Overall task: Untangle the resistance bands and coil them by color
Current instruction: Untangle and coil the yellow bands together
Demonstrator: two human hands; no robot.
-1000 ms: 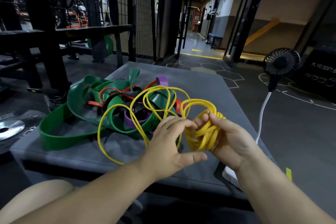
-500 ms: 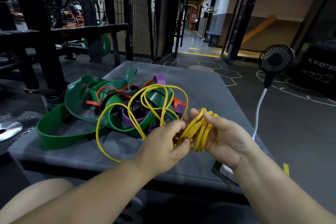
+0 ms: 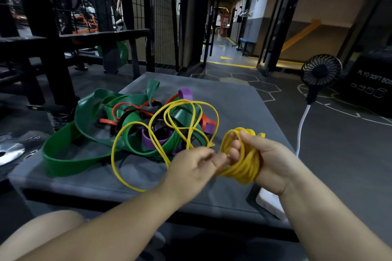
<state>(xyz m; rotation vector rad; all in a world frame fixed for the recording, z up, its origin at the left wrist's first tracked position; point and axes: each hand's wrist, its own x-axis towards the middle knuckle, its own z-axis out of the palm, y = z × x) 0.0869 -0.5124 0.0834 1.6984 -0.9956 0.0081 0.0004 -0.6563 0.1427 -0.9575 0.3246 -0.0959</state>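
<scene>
A thin yellow band [image 3: 161,125] loops loosely over a tangled pile on the grey padded box [image 3: 237,101]. Part of it is wound into a yellow coil [image 3: 244,167] around the fingers of my right hand [image 3: 269,161], which grips it. My left hand [image 3: 191,167] pinches the free yellow strand just left of the coil. The pile holds wide green bands [image 3: 70,154], thin red bands [image 3: 127,106], purple bands [image 3: 154,140] and a black band, all interlaced.
A black fan [image 3: 321,72] on a white stalk [image 3: 301,125] stands on the floor to the right, beside a black plyo box [image 3: 373,87]. Black rack frames and mesh stand to the left and behind. A metal weight plate [image 3: 10,150] lies far left.
The coil on my right hand has grown and turned more upright. My left hand has dropped lower and now pinches the strand closer to the coil. The loose yellow loops have shrunk a little.
</scene>
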